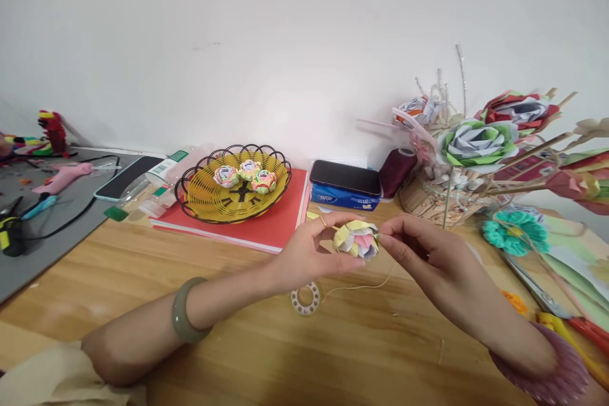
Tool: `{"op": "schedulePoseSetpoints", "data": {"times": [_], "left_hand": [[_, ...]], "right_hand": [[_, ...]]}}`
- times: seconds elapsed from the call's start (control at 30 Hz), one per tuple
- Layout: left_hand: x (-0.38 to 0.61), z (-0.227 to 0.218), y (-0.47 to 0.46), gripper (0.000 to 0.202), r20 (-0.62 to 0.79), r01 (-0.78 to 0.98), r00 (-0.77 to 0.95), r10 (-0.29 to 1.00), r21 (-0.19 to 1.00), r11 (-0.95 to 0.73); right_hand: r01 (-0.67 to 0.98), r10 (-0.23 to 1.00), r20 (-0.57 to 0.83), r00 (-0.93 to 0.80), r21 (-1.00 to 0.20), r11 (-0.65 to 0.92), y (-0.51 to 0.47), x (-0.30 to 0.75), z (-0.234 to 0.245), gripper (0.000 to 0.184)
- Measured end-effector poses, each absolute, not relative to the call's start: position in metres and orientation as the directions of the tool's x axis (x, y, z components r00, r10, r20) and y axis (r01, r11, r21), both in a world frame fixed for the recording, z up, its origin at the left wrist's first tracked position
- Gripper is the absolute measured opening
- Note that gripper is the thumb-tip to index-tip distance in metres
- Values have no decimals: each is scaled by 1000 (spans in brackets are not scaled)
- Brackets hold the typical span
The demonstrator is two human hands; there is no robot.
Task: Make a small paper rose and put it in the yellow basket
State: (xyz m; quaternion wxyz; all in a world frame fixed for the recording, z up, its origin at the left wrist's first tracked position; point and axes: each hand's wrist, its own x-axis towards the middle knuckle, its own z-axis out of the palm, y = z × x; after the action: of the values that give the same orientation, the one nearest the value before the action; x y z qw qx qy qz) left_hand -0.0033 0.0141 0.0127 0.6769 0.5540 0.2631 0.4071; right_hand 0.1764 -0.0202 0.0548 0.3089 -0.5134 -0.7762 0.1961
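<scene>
Wooden tabletop (238,342) beneath. Both forearms angled in, hands close tog. R hand (428,254) bent inward, thumb & index pinched on edge of paper flower. L hand (307,250) clamped on flower's other side, thumb near, fingers far. Paper flower (356,240) btwn hands, off tabletop. White ring (305,309) below L hand, w/ thin thread (356,287) nr it.

We have a wooden table (228,355): grey mat (47,250) at far left, red paper (280,228) near the wall, blue tissue pack (342,198) beside it, white spool (295,301) mid-table, scissors (546,299) at right.
</scene>
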Motion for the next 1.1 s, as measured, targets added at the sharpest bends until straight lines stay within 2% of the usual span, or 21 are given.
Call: {"op": "schedulePoseSetpoints", "data": {"times": [0.13,0.23,0.33,0.43,0.63,0.8,0.97,1.03,1.1], "left_hand": [[-5,15,18,59,-77,-269,598,798,919,290],[-7,15,19,52,-115,-287,640,760,881,375],[-7,14,20,41,-143,-278,667,731,863,423],[-6,14,19,41,-150,-287,664,733,853,435],[-6,15,18,39,-135,-327,669,731,829,453],[-6,13,20,39,-90,-371,694,714,805,462],[-7,12,21,44,-97,-358,692,715,815,457],[-7,12,21,43,-103,-354,673,732,825,441],[-7,13,21,42,-98,-355,653,751,837,417]], "right_hand": [[666,922,284,-262,-638,386,-21,176,56,20],[581,948,238,-211,-749,317,-22,172,59,20],[485,980,141,-139,-854,191,-21,169,63,20],[432,992,93,-85,-894,121,-20,168,65,19],[377,987,160,4,-915,147,-20,171,58,13],[402,952,299,-62,-866,298,-22,171,57,5],[468,909,405,-96,-788,400,-28,171,59,8],[534,882,454,-130,-717,448,-30,170,57,5],[623,835,517,-187,-595,508,-32,168,54,3]]}}
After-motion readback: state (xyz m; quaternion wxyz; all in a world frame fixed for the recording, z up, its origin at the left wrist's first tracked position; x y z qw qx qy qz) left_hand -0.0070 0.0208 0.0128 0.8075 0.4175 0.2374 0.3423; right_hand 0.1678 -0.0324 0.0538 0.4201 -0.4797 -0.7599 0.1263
